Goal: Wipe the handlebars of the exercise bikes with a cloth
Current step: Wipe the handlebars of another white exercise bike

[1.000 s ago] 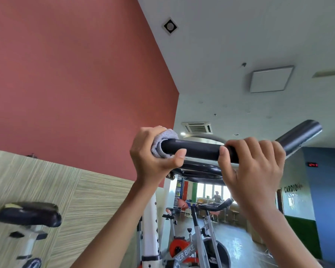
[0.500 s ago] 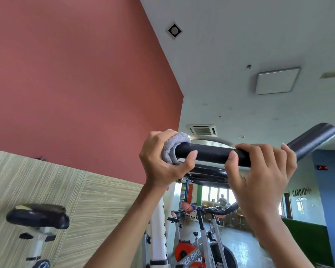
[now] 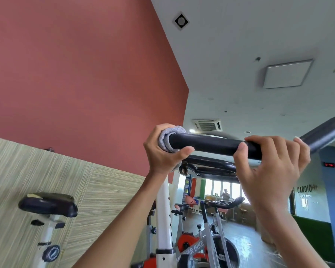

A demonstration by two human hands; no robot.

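Drifting slightly rightward across the view over the past second, both hands and the handlebar (image 3: 211, 145) now sit so that the bar's upturned far end meets the picture's right edge. At far left, a black saddle (image 3: 47, 205) on a white post stands before a wood-grain wall panel (image 3: 108, 190). Left of centre, the left hand (image 3: 162, 153) curls round a grey terry cloth (image 3: 167, 138) wrapped about the bar's left end, thumb pressed beneath. The handlebar is a thick black tube with a smooth, faintly glossy skin. It runs level from the cloth to the right, then kinks upward, where light gives it a grey sheen. Beneath it, in the background, an orange-and-grey spin bike (image 3: 199, 246) stands on a shiny floor. The right hand (image 3: 269, 165) grips the bare tube just before the bend, fingers hooked over the top and thumb against the near side. "CARDIO" lettering (image 3: 305, 189) marks the wall at right.
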